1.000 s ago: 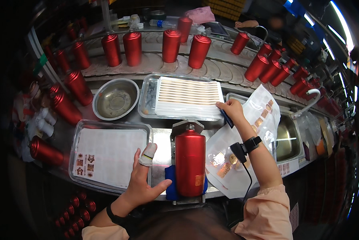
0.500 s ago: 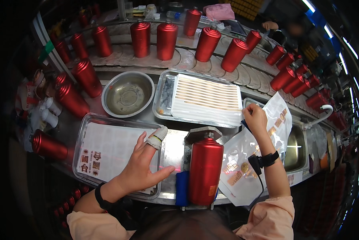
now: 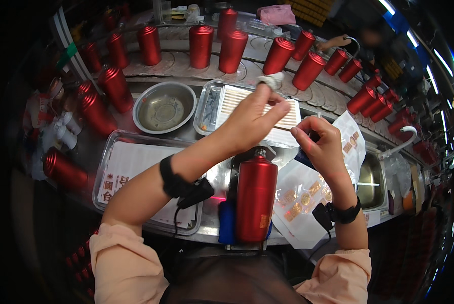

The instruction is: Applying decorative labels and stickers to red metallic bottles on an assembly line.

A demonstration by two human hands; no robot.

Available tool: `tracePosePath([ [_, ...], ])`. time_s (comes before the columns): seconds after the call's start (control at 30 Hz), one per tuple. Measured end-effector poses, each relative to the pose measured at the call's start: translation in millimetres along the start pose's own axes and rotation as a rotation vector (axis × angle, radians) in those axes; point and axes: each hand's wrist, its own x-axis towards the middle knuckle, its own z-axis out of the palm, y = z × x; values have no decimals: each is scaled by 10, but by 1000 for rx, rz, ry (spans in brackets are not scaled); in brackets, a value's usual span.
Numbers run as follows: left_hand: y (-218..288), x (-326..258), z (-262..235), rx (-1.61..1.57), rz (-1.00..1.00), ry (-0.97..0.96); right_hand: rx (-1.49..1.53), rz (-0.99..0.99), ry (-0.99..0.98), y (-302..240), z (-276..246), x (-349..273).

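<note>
My left hand (image 3: 254,119) reaches over the tray of striped sheets (image 3: 232,109), thumb and fingers apart, with a white wrap (image 3: 271,81) on one finger. Close to its right, my right hand (image 3: 320,142) is closed in a pinch; a thin brownish strip (image 3: 284,129) seems to stick out from the fingertips toward the left hand. In front of me a red bottle (image 3: 256,200) stands upright in a holder, a small gold label low on its side. Blue padding (image 3: 227,222) sits left of the bottle. Right of it lie clear sheets with gold decals (image 3: 300,202).
A metal bowl (image 3: 189,114) stands at the back left, above a tray of printed white sheets (image 3: 110,147). Several red bottles (image 3: 201,48) line the curved conveyor (image 3: 179,71). One red bottle (image 3: 65,168) lies tilted at left. A sink (image 3: 386,190) is at right; another person's hand (image 3: 336,42) shows beyond.
My left hand has moved up and right, from the printed-sheet tray to over the striped sheets. My right hand has shifted slightly left, still pinching. Bottles on the conveyor have changed position.
</note>
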Motion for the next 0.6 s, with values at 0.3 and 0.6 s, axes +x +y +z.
tracePosePath([
  [0.3, 334, -619, 51, -97, -128, -165, 530, 395, 194, -21, -586, -900],
  [0.6, 699, -1464, 311, -1, -300, -177, 672, 744, 5, 457, -367, -2189],
])
